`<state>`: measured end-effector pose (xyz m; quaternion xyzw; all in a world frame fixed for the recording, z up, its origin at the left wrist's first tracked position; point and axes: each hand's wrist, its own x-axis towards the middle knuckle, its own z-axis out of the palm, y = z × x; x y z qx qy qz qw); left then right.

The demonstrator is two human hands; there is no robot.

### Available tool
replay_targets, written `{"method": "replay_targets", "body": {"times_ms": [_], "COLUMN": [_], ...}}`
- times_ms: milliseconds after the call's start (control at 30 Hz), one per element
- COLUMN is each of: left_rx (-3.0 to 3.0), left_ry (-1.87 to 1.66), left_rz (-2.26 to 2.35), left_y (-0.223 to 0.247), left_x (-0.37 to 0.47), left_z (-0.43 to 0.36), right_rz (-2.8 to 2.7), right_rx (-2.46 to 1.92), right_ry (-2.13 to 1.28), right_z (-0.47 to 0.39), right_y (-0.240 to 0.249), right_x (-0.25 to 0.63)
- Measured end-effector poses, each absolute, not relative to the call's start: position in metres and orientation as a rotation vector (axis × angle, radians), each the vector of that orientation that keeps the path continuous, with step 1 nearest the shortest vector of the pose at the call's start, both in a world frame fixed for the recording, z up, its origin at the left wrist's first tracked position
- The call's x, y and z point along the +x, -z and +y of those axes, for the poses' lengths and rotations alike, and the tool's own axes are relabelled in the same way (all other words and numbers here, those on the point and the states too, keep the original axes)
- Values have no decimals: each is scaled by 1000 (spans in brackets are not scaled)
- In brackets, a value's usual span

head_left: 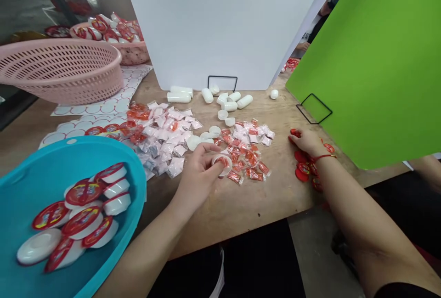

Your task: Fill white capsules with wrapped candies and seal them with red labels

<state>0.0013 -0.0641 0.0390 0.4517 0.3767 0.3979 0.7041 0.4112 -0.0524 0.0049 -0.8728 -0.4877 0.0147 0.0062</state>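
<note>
Pinched in my left hand (203, 167) is a small white plastic cup (225, 160) with something reddish inside. Just right of it lies a pile of small red-and-clear packets (250, 155). White and pink sachets (165, 132) are heaped to its left, and a few empty-looking cups (206, 135) sit behind it. My right hand (305, 142) is closed at the fingertips on a red lid, above a loose group of round red lids (302, 169) on the wooden table (275, 188).
A blue basin (138, 169) with several red-lidded cups stands at the lower left. Pink baskets (82, 68) are behind it. White cup stacks (179, 97) lie before a white board (220, 22). A green board (372, 73) leans at the right, near another person's arm (425, 171).
</note>
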Motion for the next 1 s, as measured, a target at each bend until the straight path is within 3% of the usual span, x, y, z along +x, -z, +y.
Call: {"method": "replay_targets", "body": {"times_ms": [200,300,433,533,833,1000], "left_rx": [1115,1171,1132,1067,916,876], "left_ry": [-927,-986,-1012,-1004,-1010,-957], "left_rz": [902,952,927,881,912,875], "left_y": [-34,-25,-11,-4,0,3], "left_x": [5,6,10,12,8,7], "left_z": [-57,-52,-49,-49,-44,-43], "right_rz": [-1569,-1540,-1448,-1424,-1502,-1704], "right_rx": [-2874,-2447,-1655,-1401,-1189,-1250], "right_ry": [120,222,-536,-846,-885,-720], "right_z": [-49,-55,-69,-73,-39,-39], "right_y": [-17,-37,-53,-46,3,8], "right_x": [378,341,259,200,158,164]}}
